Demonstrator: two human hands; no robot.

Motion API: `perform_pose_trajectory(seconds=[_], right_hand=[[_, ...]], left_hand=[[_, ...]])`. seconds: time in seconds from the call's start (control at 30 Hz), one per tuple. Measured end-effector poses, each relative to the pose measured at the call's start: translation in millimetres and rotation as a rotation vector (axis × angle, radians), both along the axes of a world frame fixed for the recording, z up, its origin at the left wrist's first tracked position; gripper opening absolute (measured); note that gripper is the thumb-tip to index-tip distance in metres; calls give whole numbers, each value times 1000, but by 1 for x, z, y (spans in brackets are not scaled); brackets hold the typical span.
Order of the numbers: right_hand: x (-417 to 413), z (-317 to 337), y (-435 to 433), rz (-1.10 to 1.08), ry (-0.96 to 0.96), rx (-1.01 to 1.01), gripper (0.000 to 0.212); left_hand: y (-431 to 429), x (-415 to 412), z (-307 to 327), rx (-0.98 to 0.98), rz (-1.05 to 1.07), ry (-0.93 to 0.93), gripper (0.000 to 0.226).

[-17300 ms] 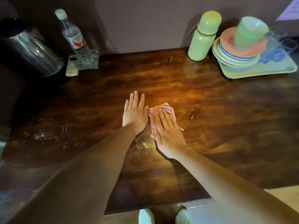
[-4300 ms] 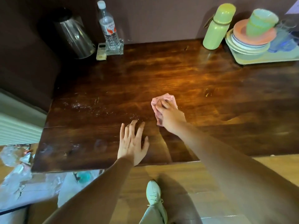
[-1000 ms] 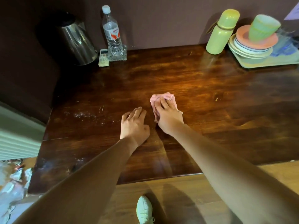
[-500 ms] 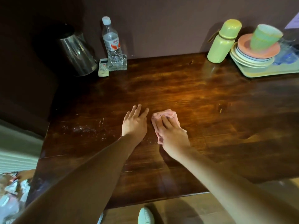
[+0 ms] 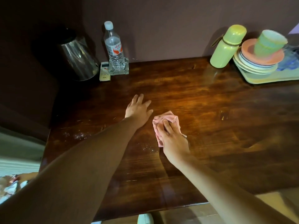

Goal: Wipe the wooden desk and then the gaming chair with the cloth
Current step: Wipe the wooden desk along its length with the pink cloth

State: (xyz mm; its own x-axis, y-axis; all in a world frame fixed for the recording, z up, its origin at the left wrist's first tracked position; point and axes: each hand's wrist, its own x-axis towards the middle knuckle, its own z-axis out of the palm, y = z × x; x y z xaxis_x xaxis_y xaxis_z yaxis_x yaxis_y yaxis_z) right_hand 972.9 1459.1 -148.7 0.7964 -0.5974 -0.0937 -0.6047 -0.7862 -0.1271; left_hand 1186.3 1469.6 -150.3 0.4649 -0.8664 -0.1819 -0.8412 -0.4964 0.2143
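A: Left hand [image 5: 138, 110] lies flat on the dark brown wooden table [image 5: 210, 101], fingers spread, holding nothing. Just to its right is the crumpled pink cloth [image 5: 168, 118], lying mid-table. Right hand [image 5: 174, 139] is on top of the cloth, fingers laid straight over it and pressing down, with no pinch.

B: Step in hand?

A: Judged to be the table wipe, first half of the task. The gaming chair is not in view, so that half looks not yet begun.

B: What's left on the surface?

A: White specks [image 5: 80, 135] near the left edge, and a second scatter [image 5: 148, 147] just beside the cloth's near end.

B: Next move?

A: Probably a leftward pass over both patches, palm kept flat so the cloth doesn't bunch. The left hand sits near that path and may need to lift. Along the back: steel kettle [image 5: 77, 60], clear plastic water bottle [image 5: 114, 49], green flask [image 5: 226, 47], pale tray [image 5: 275, 78] of stacked dishes. Wiping there means working round them.
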Motion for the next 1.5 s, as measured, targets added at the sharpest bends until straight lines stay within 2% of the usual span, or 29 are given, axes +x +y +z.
perform_pose_trajectory(seconds=[0.1,0.2,0.37,0.53,0.6,0.67,0.77,0.8,0.87,0.9,0.97,1.1,1.2,1.27,1.33,1.5], right_hand=[[5,-1,-10,35,-7,0,83],[36,-2,-42,79,-23,-68,84],[94,0,-100,-41,5,101,86],[81,12,-78,16,91,7,81],[61,12,-60,45,86,-2,78],[48,14,-52,18,54,77,74],[56,16,-65,98,34,210,52],[63,12,-71,101,-12,243,51],[80,3,-90,55,-33,97,71],[90,-1,-100,7,-19,68,81],[114,-5,-123,-63,11,75,89],[147,-3,-158,-66,-23,84,83],[150,0,-153,-79,35,86,83],[140,6,-140,-90,98,132,89],[121,9,-123,-41,128,91,89],[102,-1,-114,50,47,25,89]], left_hand=[[-6,4,-16,72,26,22,62],[-2,-1,-28,0,59,2,61],[-1,6,-33,-64,64,-39,59],[-10,13,-24,-98,49,-57,48],[-19,26,-20,-144,47,-34,43],[-31,42,-16,-160,55,-39,44],[-45,58,-19,-152,27,-92,47],[-45,59,-23,-163,24,-110,47],[-42,56,-31,-218,41,-137,45],[-41,55,-36,-257,51,-147,44],[-41,56,-42,-329,55,-147,42],[-40,60,-48,-383,81,-170,41],[-40,61,-47,-367,89,-178,45],[-41,61,-44,-357,101,-144,48],[-40,60,-40,-343,126,-122,51],[-41,59,-37,-319,159,-113,53]])
